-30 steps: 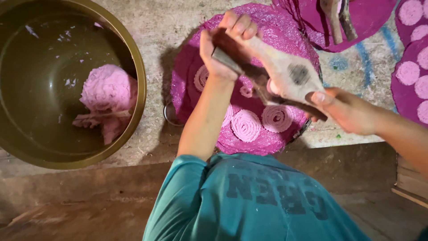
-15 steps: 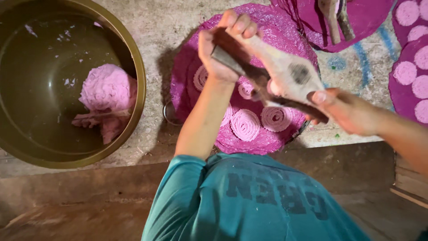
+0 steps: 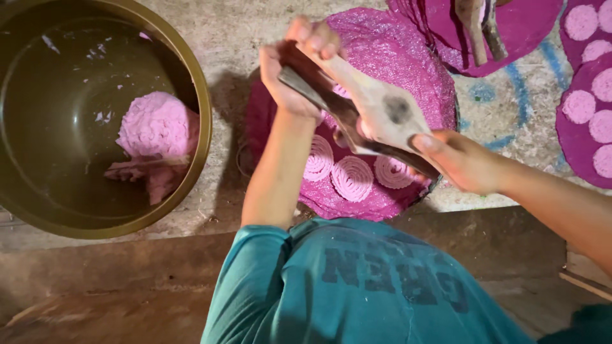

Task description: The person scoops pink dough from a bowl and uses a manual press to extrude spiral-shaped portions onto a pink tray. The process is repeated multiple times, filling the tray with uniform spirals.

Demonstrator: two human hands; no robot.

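A wooden press (image 3: pixel 376 108) sits just right of the frame's centre, held slantwise from upper left to lower right. It is pale, worn wood with a broad paddle-shaped face bearing a dark round smudge, and a dark metal-looking strip runs along its lower edge. The left hand (image 3: pixel 299 70) wraps closed around its upper end, fingers curled over the top. The right hand (image 3: pixel 462 159) clasps the lower end, thumb pressed on the wooden face and fingers folded underneath.

Directly below the press lies a round magenta woven mat (image 3: pixel 408 70), and on its lower part sit three pink dough coils (image 3: pixel 352 178) side by side, each a ridged spiral. In the upper right of the frame a stack of similar mats (image 3: pixel 529 32) carries another wooden tool (image 3: pixel 478 22), and at the right edge further mats hold pink round pieces (image 3: pixel 580 105). At the left a large olive-coloured basin (image 3: pixel 191 70) holds a lump of pink dough (image 3: pixel 156 130). The person's teal shirt (image 3: pixel 357 286) fills the bottom centre.
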